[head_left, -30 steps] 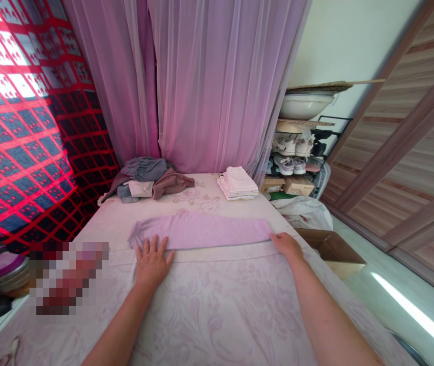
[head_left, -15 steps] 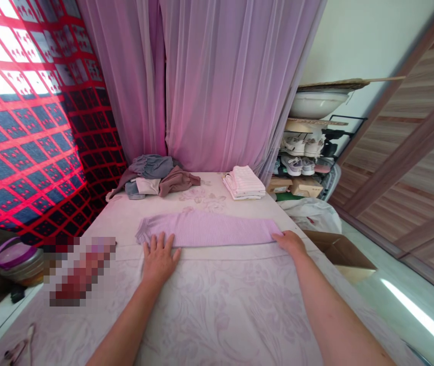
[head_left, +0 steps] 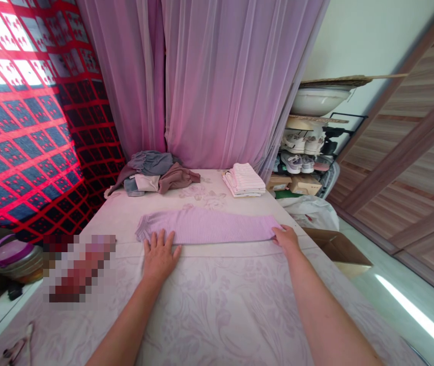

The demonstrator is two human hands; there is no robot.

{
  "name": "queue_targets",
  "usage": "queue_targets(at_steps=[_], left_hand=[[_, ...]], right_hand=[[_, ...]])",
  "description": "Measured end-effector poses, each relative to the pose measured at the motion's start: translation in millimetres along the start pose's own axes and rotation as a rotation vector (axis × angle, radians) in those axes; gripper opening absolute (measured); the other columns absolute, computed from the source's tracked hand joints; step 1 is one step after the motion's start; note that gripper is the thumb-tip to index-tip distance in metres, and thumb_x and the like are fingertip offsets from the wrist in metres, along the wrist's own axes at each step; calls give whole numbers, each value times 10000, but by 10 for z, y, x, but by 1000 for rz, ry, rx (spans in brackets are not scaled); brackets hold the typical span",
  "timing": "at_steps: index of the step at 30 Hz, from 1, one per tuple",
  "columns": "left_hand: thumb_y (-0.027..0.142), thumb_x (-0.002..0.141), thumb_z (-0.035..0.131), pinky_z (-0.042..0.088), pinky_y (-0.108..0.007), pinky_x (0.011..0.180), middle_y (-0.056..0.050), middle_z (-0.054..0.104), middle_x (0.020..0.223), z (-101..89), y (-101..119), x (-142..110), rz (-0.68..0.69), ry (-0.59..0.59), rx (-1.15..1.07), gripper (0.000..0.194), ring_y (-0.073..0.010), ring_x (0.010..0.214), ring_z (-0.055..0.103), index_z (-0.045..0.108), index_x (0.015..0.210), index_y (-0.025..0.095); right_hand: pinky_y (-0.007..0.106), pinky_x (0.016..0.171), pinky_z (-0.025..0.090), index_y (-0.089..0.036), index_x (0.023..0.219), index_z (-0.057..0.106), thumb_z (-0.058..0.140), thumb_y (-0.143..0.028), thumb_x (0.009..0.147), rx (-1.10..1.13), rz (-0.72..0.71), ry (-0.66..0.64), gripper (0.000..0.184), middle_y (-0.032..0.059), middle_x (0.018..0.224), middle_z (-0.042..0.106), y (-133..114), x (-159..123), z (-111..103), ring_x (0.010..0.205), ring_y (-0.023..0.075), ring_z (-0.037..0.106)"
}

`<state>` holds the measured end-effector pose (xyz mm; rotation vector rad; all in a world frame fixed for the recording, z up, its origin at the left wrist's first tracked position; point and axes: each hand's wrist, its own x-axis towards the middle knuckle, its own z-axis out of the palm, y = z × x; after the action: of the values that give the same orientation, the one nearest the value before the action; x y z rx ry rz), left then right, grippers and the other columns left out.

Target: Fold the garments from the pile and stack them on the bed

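A pair of lavender ribbed pants point(head_left: 209, 226), folded lengthwise into a long strip, lies flat across the bed, with a gathered band at its left end. My left hand point(head_left: 160, 259) rests flat with fingers spread, the fingertips on the near edge close to that band. At the opposite end, my right hand point(head_left: 286, 240) pinches the near right corner of the pants between thumb and fingers. The floral sheet point(head_left: 217, 300) is under both hands.
Folded striped cloths point(head_left: 244, 180) are stacked at the back right, and a loose clothes pile point(head_left: 155, 170) sits at the back left. A pixelated patch point(head_left: 79, 269) is on the left. An open cardboard box point(head_left: 337, 251) and a shoe rack point(head_left: 304, 147) stand beyond the right edge.
My right hand has shifted slightly left along the near right corner of the pants. My left hand stays in place. The view has tilted a little.
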<state>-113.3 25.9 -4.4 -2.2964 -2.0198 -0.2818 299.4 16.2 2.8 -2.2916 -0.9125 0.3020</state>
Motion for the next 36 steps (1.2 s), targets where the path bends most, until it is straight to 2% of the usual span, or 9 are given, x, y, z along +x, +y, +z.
queue_targets(at_steps=[4, 8, 12, 16, 19, 22, 29, 33, 36], left_hand=[[503, 885, 404, 155, -557, 1104, -148, 364, 1491, 5, -2, -5, 8, 21, -29, 603, -379, 1385, 256, 442, 1398, 191], [418, 883, 428, 168, -521, 1134, -148, 383, 1480, 32, -53, 1, 64, 135, -169, 534, -339, 1396, 256, 512, 1332, 141], [326, 872, 421, 335, -444, 1093, -85, 553, 1348, 27, -96, 39, 99, 199, -563, 417, -243, 1297, 440, 583, 1234, 198], [421, 863, 464, 548, -344, 819, -83, 653, 1194, -86, -20, 139, -159, -2, -1093, 404, -205, 1043, 632, 608, 1172, 206], [482, 833, 546, 567, -299, 694, -115, 657, 1180, -211, 87, 244, -310, -257, -1391, 425, -195, 918, 677, 624, 1116, 175], [471, 853, 550, 563, -270, 683, -128, 651, 1174, -298, 185, 346, -379, -412, -1461, 418, -162, 841, 685, 605, 1125, 157], [492, 786, 641, 550, -267, 617, -115, 647, 1083, -233, 317, 568, -396, -441, -1301, 798, -152, 736, 654, 307, 1442, 185], [404, 737, 697, 522, -261, 581, -92, 632, 1089, -161, 385, 670, -327, -431, -1049, 884, -153, 699, 627, 241, 1481, 267], [260, 696, 714, 507, -236, 596, -48, 627, 1039, -159, 457, 709, -331, -433, -1028, 810, -128, 680, 602, 370, 1428, 306]], right_hand=[[302, 785, 475, -83, 1366, 377, 522, -330, 785, 30, 30, 73, 647, 118, 992, 688, -208, -129, -60, 918, 224, 634], [279, 798, 439, -142, 1349, 393, 524, -330, 779, 145, -143, 152, 614, 84, 1031, 687, -746, -375, -32, 930, 205, 625], [261, 745, 438, -191, 1185, 520, 506, -328, 785, 271, -373, 112, 422, 40, 969, 700, -1287, -831, 345, 801, 170, 625], [255, 728, 434, -211, 1028, 583, 520, -282, 795, 260, -562, -10, 251, 28, 940, 699, -1507, -1330, 851, 785, 162, 621], [256, 743, 421, -214, 971, 596, 505, -215, 812, 167, -711, -69, 183, 30, 919, 688, -1502, -1590, 1078, 830, 169, 610], [270, 752, 409, -211, 947, 607, 513, -185, 814, 56, -831, -99, 165, 38, 900, 676, -1454, -1722, 1133, 856, 185, 594], [287, 803, 414, -210, 947, 642, 515, -212, 821, 83, -959, -138, 179, 42, 919, 685, -1303, -1692, 933, 881, 189, 598], [291, 831, 424, -189, 905, 658, 440, -214, 829, 173, -840, -5, 232, 61, 901, 691, -1018, -1426, 761, 864, 181, 603], [296, 790, 448, -183, 935, 653, 439, -235, 781, 184, -634, 85, 268, 70, 930, 686, -725, -1204, 665, 866, 187, 607]])
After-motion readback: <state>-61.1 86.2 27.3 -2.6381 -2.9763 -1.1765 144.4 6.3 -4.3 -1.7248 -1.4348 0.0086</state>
